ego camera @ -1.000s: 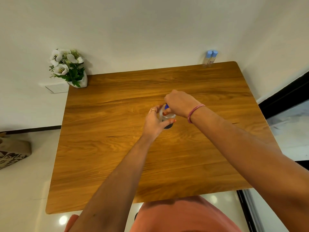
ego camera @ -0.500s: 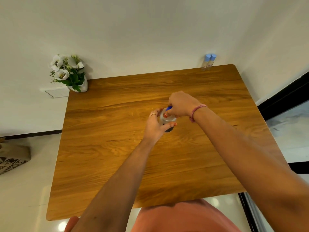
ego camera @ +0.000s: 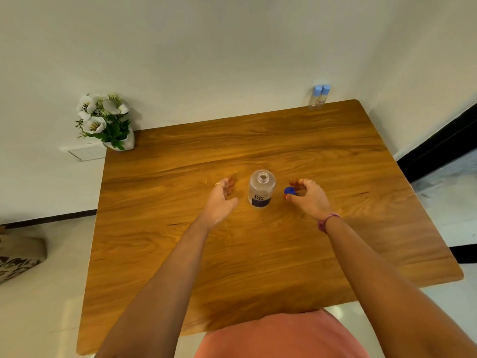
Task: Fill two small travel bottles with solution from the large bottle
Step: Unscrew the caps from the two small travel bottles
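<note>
Big bottle (ego camera: 261,188) stands upright mid-table (ego camera: 258,254), open neck pointing straight up. My right hand (ego camera: 308,196) at its 3 o'clock pinches the blue cap (ego camera: 289,190); left hand (ego camera: 220,198) (loosely curled, holding nothing) at 9, travel bottles (ego camera: 318,97) upright at 1.

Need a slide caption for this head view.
Large bottle stands uncapped; right hand pinches its blue cap, left hand open beside it.

Large bottle (ego camera: 261,189) label: unreadable print

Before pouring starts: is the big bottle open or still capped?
Open. The big bottle stands upright with its bare neck showing, and the right hand pinches the blue cap beside it.
</note>
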A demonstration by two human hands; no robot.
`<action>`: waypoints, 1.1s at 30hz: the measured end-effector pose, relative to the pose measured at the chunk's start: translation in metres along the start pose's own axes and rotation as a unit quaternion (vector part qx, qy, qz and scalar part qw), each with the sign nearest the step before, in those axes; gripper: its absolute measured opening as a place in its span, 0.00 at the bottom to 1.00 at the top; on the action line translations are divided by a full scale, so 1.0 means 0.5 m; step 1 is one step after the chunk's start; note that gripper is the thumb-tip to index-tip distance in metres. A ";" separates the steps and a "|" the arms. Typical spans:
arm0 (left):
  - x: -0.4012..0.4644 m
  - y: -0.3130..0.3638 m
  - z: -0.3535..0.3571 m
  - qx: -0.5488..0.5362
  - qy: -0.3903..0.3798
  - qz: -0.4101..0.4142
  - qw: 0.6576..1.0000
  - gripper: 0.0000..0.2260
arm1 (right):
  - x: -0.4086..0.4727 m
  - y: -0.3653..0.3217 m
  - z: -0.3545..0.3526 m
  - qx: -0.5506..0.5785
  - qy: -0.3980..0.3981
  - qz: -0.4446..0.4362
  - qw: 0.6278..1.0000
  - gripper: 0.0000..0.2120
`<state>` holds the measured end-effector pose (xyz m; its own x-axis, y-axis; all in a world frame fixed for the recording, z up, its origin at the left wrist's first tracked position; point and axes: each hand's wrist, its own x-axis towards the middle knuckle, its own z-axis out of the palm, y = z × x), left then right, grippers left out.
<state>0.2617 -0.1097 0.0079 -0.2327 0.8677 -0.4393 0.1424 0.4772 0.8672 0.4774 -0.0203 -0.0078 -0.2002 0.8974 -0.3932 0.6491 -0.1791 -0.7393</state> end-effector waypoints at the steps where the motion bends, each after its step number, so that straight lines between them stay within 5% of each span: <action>1: -0.001 0.003 -0.005 -0.011 0.016 0.001 1.000 0.27 | 0.003 0.004 0.010 -0.015 -0.004 -0.008 1.000 0.23; 17: 0.087 0.137 -0.002 -0.036 0.133 0.032 0.990 0.18 | 0.102 0.036 -0.062 -0.144 -0.133 -0.069 0.978 0.26; 26: 0.200 0.252 0.042 -0.037 0.084 0.051 0.995 0.15 | 0.346 -0.111 -0.281 -0.094 0.142 -0.136 0.976 0.19; 33: 0.268 0.266 0.047 -0.044 0.093 0.027 0.994 0.14 | 0.516 -0.142 -0.310 -0.197 0.142 -0.142 0.960 0.22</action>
<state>0.2720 0.0731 0.0589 -0.4020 0.8473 -0.3471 0.0764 0.4088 0.9094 0.4934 0.2864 0.0277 -0.2378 0.9713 0.0002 0.8359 0.2048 -0.5092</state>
